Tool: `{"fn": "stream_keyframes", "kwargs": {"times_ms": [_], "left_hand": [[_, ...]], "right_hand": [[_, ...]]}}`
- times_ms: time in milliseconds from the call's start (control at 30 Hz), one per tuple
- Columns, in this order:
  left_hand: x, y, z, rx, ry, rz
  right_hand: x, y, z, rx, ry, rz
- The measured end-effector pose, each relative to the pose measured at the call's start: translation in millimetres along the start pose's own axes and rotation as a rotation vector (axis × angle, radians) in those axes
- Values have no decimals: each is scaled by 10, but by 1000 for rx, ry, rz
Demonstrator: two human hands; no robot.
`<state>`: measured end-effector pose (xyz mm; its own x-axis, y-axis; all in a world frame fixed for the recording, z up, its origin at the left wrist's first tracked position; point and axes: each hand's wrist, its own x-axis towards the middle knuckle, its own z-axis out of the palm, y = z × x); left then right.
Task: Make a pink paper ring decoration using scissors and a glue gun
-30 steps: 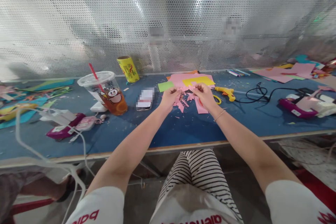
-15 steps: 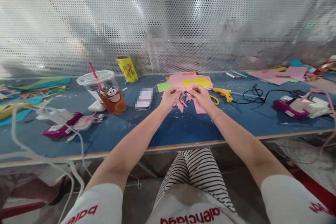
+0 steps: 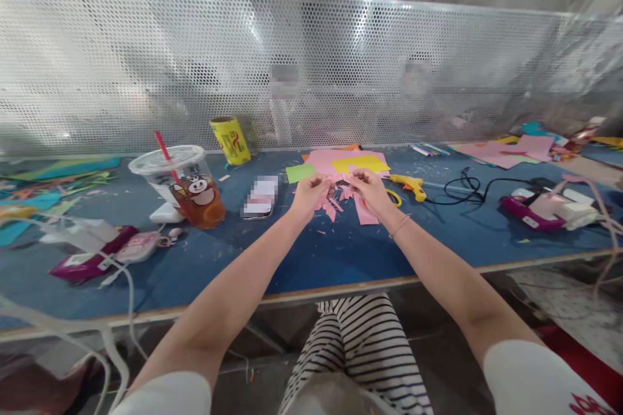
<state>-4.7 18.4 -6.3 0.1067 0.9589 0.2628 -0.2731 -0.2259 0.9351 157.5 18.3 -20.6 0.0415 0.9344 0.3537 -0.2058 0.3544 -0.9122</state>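
Both hands meet above the blue table, pinching a small piece of pink paper [image 3: 339,177] between them. My left hand [image 3: 312,194] grips its left side, and my right hand [image 3: 368,189] has its right side; the fingers partly hide it. Cut pink paper scraps [image 3: 331,209] lie just below the hands. Behind them are pink sheets [image 3: 318,159], a yellow sheet [image 3: 363,163] and a green piece [image 3: 300,172]. Close to my right hand lie a yellow glue gun [image 3: 410,187] and yellow-handled scissors [image 3: 394,198], mostly covered.
To the left stand a plastic drink cup [image 3: 197,198] with a red straw and a yellow tube [image 3: 230,141]; a phone [image 3: 260,197] lies nearer. Purple power strips [image 3: 528,214] and cables sit at both sides. A perforated metal screen [image 3: 331,78] closes the back.
The camera view has tilted upward, so the table sits lower in the picture. Both hands stay together at the pink paper with hardly any shift between them.
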Motion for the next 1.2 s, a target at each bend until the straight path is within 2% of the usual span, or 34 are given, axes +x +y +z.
{"fn": "stream_keyframes", "kwargs": {"times_ms": [133,400,700,967,1200], "left_hand": [[10,-37,6,-18,-23,16],[10,-29,26,-31,13,-37],[20,-12,5,-33,27,5],[42,-3,-33,-34,83,5],[51,-41,-15,20,70,27]], "right_hand": [[-1,8,-2,2,21,-38],[46,37,-81,-49,92,-38],[-68,-79,4,-110,33,-178],[-40,-20,7,-62,56,-180],[-100,-69,102,-32,-22,-140]]}}
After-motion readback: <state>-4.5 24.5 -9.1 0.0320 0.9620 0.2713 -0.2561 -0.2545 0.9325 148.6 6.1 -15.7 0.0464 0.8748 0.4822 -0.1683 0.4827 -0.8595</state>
